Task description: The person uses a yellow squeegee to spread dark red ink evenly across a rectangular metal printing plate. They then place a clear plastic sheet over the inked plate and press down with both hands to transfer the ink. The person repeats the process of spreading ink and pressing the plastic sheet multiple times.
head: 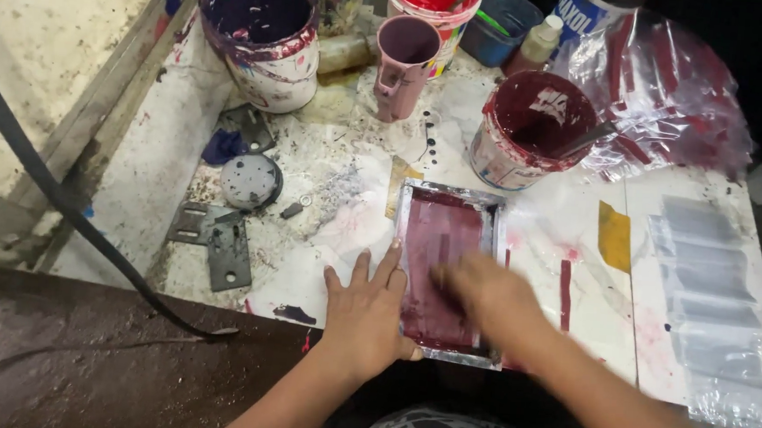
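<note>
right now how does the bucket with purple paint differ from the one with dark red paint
The purple bucket stands at the back left of the table, far from the hands; the dark red bucket stands back right, just beyond the small framed screen. The purple bucket looks larger, and only the dark red bucket has a stick resting in it. Both are open, round and smeared with paint.

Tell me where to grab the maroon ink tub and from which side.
Grip the maroon ink tub around its outer wall, coming from the near left side. It stands upright and open, full of wet ink, so a top grip would foul the fingers. A tool handle sticks out over the right rim, and plastic sheeting crowds that side.
</note>
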